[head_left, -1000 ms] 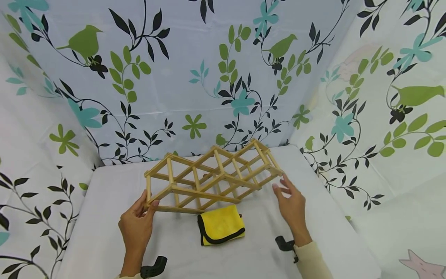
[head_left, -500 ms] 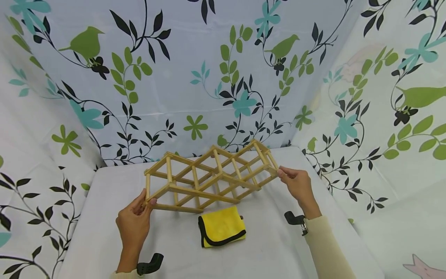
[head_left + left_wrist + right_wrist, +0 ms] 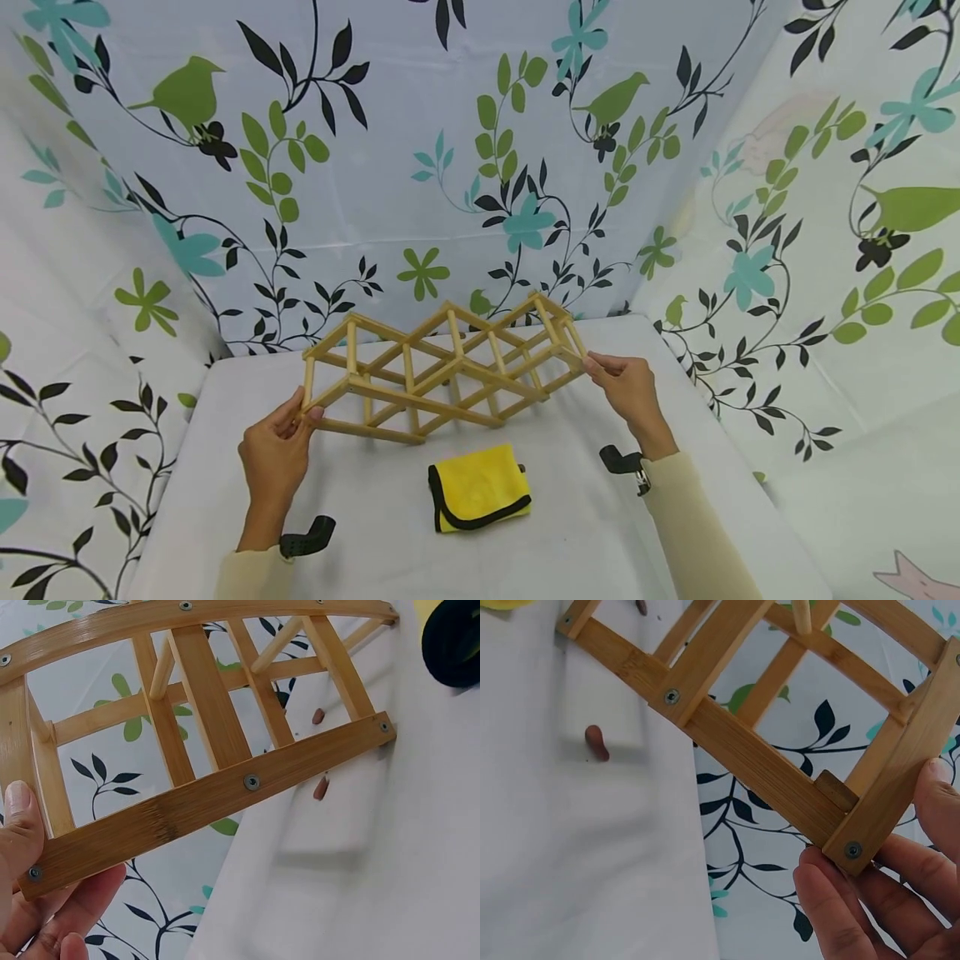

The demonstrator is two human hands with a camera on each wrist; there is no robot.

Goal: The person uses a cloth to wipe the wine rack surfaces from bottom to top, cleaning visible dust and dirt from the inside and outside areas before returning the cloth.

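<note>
A wooden lattice rack point(image 3: 495, 377) with bolted slats and round dowels spans the space between my hands, tilted up toward its right end. My left hand point(image 3: 276, 454) grips its lower left corner; in the left wrist view the thumb lies on one side of the slat point(image 3: 157, 817) and fingers on the other. At the opposite end, my right hand point(image 3: 632, 400) pinches a corner between thumb and fingers, as the right wrist view shows beside the slat point(image 3: 757, 769). The rack appears raised off the white table, with shadows beneath it.
A folded yellow cloth point(image 3: 480, 483) with black edging lies on the white table point(image 3: 555, 533) in front of the rack. Small reddish-brown pieces, one point(image 3: 321, 787) in the left wrist view and another point(image 3: 596, 742) in the right, lie under it. A patterned curtain point(image 3: 360, 208) stands behind.
My right hand, earlier with its thumb spread away from the rack, has taken hold of the right end. Since then the rack has risen and shifted slightly left with both hands.
</note>
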